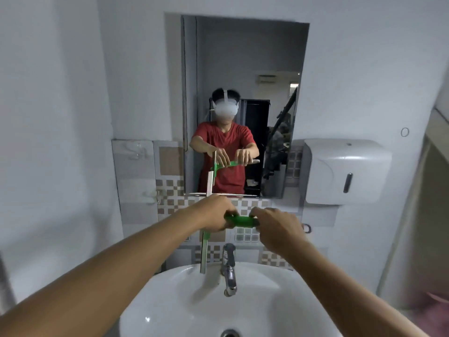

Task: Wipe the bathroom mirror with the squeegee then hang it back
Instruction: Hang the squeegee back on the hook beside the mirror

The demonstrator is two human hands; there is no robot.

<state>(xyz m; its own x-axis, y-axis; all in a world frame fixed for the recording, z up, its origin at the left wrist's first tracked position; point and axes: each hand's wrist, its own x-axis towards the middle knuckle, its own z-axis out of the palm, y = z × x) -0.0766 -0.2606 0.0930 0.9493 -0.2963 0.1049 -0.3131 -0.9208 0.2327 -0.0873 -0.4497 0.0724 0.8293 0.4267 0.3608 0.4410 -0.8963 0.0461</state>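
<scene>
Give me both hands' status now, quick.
Left hand: closed on the squeegee, near its blade end.
Right hand: closed on the squeegee's green handle.

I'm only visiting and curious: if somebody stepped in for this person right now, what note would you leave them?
Left hand and right hand: both grip the green squeegee by its handle, held sideways.
Its blade stands vertical above the sink, left of the tap, below the mirror and not on the glass.
Done: squeegee in hand; wiping progress cannot be told.
Left: wipe the mirror, then hang the squeegee back.
</scene>
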